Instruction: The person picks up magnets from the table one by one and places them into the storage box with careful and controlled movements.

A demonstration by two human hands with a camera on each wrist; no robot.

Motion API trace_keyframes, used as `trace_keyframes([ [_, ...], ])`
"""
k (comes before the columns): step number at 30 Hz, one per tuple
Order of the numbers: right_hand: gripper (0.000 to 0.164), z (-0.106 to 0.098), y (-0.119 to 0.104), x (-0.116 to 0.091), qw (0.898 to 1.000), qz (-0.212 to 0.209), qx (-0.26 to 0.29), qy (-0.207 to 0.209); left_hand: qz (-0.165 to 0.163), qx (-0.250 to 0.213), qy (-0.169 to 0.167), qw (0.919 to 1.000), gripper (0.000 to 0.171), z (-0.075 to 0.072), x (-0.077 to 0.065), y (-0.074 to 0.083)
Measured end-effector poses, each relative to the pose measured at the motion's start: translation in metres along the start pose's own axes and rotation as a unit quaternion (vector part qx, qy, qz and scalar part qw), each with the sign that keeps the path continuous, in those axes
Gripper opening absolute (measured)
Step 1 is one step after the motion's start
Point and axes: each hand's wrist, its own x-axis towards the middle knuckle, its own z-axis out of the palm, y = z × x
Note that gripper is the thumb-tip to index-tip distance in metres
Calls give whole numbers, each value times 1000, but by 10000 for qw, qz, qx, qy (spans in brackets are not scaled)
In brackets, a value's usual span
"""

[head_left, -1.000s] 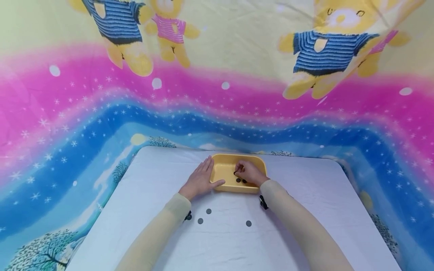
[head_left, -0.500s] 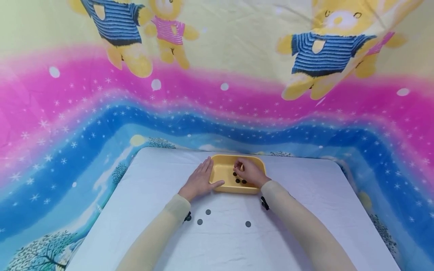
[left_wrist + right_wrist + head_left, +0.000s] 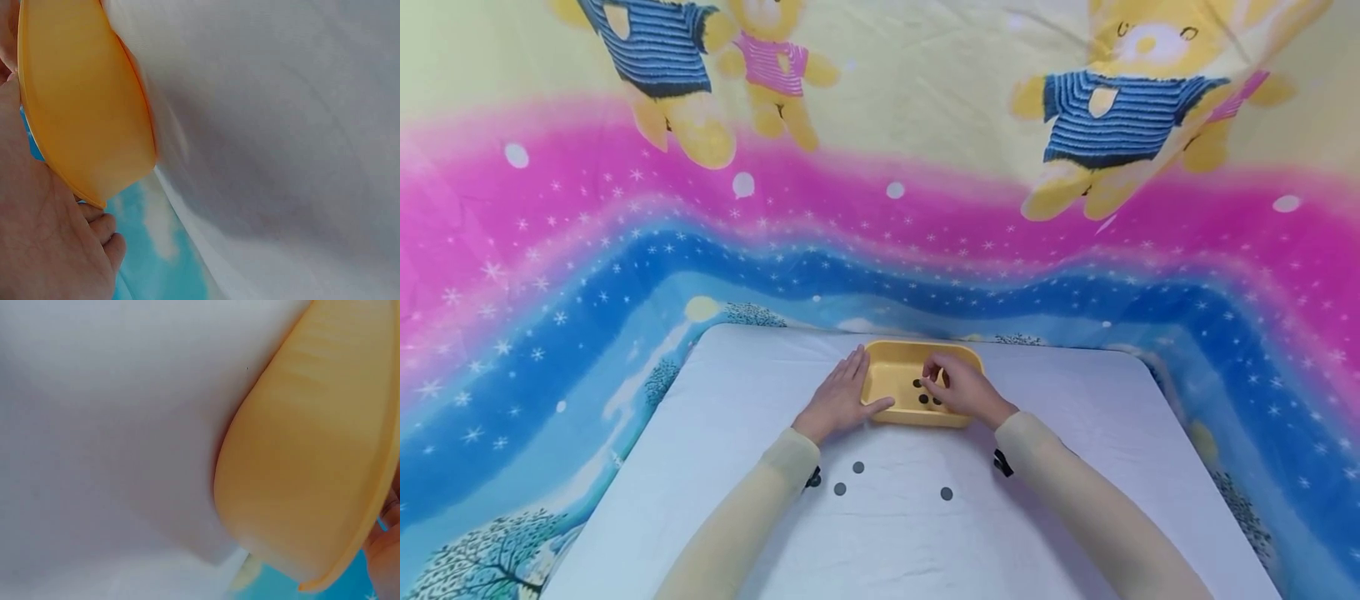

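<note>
A yellow plastic basin stands near the far edge of the white table. My left hand rests against its left end, fingers straight and thumb over the front rim. My right hand hovers inside the basin's right part, fingers loosely bent, with nothing visible between them. Just by those fingertips lies a small dark round disc on the basin's floor. Another dark disc is nearer the front, and a third is partly hidden by the right hand. Both wrist views show the basin's outer wall.
On the white cloth in front of the basin lie more dark discs: one disc, a second disc and one to the right. A dark item sits by the left cuff. Patterned fabric hangs behind the table.
The disc at my right fingertips has been let go and lies on the basin's floor. My right hand and forearm have shifted slightly right. The left hand keeps its place on the basin.
</note>
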Motion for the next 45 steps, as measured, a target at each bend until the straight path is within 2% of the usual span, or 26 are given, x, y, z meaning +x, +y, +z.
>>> trace_keyframes([
  [11,9,-4,-11,-29,9996,-203,-76,168,100,109,61,9999,109,0,0,0],
  [21,11,-10,-20,-51,9985,-507,-123,187,-12,21,32,10000,107,0,2,0],
  [31,16,-3,-18,-86,9964,-807,34,237,8,44,58,10000,109,-1,2,-1],
  [36,20,1,-19,-99,9973,-709,131,-116,9,52,48,10000,110,-1,1,-1],
  [45,20,13,-13,-119,9924,-192,317,-1173,-1,17,3,10000,109,0,2,-1],
])
